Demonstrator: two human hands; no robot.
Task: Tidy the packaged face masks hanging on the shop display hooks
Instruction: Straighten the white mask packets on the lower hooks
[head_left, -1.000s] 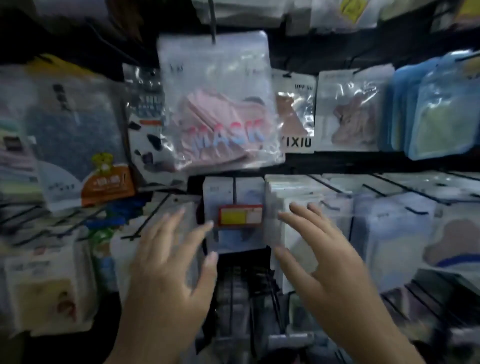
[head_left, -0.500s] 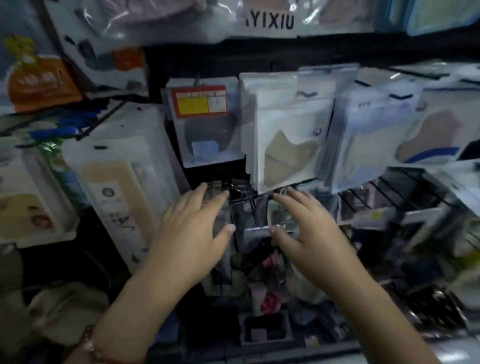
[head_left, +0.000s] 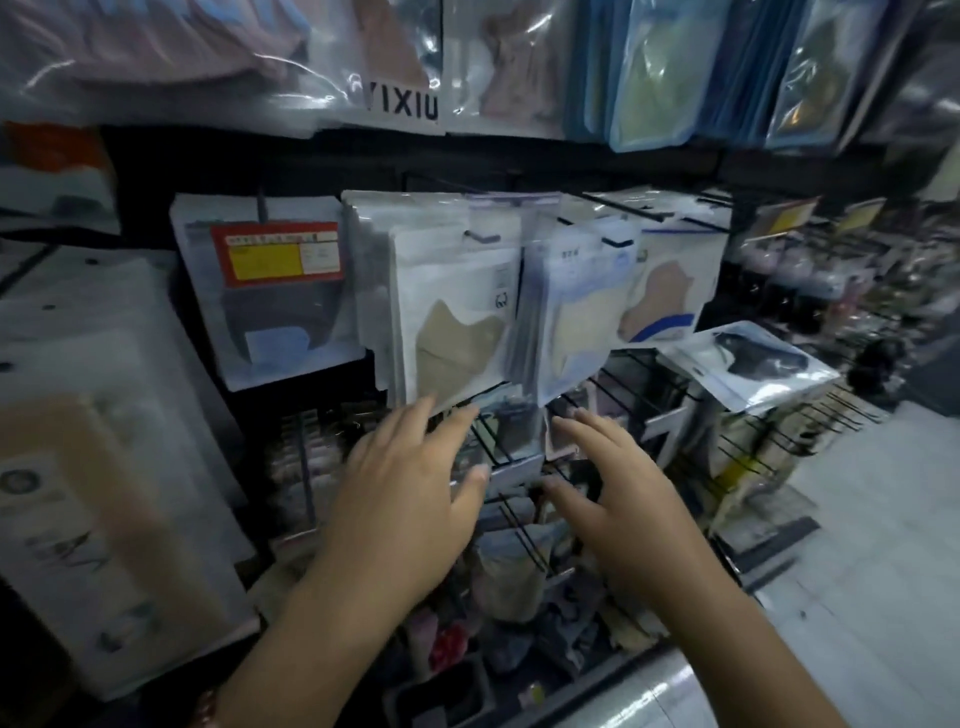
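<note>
Head view: both hands have lifted slightly since half a second ago and the camera has tipped back up, so the middle row of hooks fills more of the picture again. The left hand (head_left: 410, 499) is spread flat, its grip wide and holding nothing, with its fingertips (head_left: 423, 408) just under the lower edge of the beige mask packet (head_left: 457, 332) that fronts a thick stack on its hook. The right hand (head_left: 618, 493) is likewise open and empty, fingers straight, reaching toward the bottom corner of the pale blue packet (head_left: 566, 322) hanging just beside the beige one. Whether either hand already touches plastic I cannot tell; motion blur hides the contact.

A second ago the hands hovered at this same row, then dipped to the wire rack (head_left: 524, 457) below, which they now cover only in part. I judge this as a return to the hanging stacks: the two front packets overlap and sit slightly askew, so squaring them looks like the step in hand. The packet with the red and yellow price tag (head_left: 278, 254) hangs well to the left, untouched, and a loose dark mask packet (head_left: 753, 364) lies tilted on the rods at right
</note>
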